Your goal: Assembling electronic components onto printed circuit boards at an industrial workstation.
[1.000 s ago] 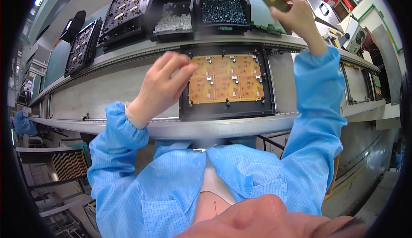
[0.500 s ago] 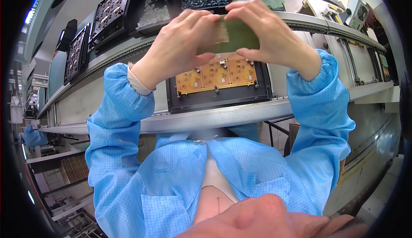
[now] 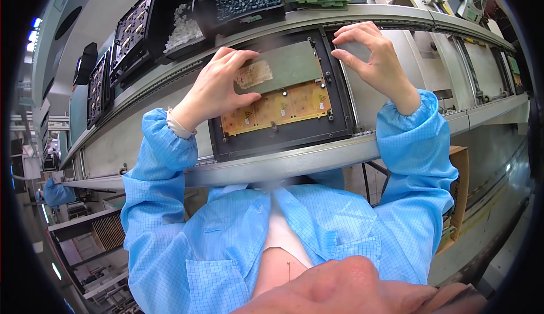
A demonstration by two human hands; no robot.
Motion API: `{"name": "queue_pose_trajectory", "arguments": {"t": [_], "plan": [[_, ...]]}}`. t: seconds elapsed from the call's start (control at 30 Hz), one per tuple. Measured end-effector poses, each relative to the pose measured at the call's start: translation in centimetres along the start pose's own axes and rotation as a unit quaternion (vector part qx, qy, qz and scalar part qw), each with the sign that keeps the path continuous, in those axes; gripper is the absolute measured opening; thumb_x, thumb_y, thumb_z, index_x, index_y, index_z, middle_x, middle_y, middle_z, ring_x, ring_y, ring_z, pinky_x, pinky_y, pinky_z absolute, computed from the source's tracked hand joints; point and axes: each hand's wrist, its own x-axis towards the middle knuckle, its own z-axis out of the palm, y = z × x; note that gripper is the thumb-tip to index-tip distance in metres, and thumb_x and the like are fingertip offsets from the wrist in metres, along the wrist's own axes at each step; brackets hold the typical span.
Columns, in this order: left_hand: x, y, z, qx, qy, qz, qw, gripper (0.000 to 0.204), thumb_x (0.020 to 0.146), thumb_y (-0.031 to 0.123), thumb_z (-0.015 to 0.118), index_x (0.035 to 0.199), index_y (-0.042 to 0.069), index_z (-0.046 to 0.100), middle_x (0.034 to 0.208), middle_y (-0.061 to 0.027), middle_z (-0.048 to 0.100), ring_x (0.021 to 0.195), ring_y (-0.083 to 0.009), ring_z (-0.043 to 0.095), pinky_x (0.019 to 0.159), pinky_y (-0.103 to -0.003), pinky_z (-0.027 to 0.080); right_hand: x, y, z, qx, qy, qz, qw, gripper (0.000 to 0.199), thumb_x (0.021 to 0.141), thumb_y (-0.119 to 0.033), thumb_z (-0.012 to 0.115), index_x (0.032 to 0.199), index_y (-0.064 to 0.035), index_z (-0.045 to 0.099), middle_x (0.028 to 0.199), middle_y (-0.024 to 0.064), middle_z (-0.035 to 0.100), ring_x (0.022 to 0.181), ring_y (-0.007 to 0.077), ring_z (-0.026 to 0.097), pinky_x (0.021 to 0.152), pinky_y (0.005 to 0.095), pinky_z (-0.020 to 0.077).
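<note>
The green cover plate [image 3: 281,65], held up in both hands 0.5 s ago, now lies on the black fixture's [image 3: 340,107] far half, over the yellow board [image 3: 277,109]. The left hand [image 3: 218,87] presses its left edge; the right hand [image 3: 374,59] has let go, fingers spread, holding nothing.

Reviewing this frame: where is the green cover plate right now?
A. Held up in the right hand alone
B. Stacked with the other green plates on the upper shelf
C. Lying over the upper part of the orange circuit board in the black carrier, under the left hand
C: the green cover plate lies over the upper part of the orange circuit board in the black carrier, the left hand on its left end; the right hand is just off its right edge.
</note>
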Motion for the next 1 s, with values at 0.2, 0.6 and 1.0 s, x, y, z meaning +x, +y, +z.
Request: {"name": "queue_pose_trajectory", "arguments": {"t": [0.2,0.6,1.0], "plan": [[0.83,0.18,0.17,0.010,-0.012,0.014,1.000,0.068,0.069,0.022,0.083,0.128,0.004,0.056,0.116,-0.0148,0.063,0.117,-0.0332,0.054,0.099,-0.041,0.048,-0.23,0.22,-0.23,0.010,-0.003,0.013,1.000,0.016,0.084,-0.015,0.079,0.095,-0.0046,0.073,0.100,0.0086,0.073,0.102,0.0252,0.063,0.094,0.0376,0.0490],[0.63,0.60,0.30,0.013,-0.012,-0.003,1.000,0.067,0.069,0.021,0.084,0.128,0.005,0.057,0.114,-0.0158,0.063,0.116,-0.0336,0.056,0.098,-0.041,0.049,-0.51,0.55,0.44,0.013,-0.017,-0.002,1.000,0.013,0.085,-0.015,0.078,0.092,-0.0046,0.073,0.091,0.0070,0.072,0.094,0.0234,0.062,0.089,0.0365,0.0495],[0.76,0.13,0.73,0.018,0.000,0.032,0.999,0.066,0.069,0.019,0.084,0.127,0.005,0.056,0.116,-0.0132,0.063,0.116,-0.0331,0.055,0.098,-0.041,0.049,-0.40,0.01,0.58,0.023,-0.039,0.016,0.999,0.014,0.085,-0.014,0.077,0.092,-0.0031,0.072,0.090,0.0081,0.071,0.094,0.0242,0.062,0.088,0.0367,0.0499]]}}
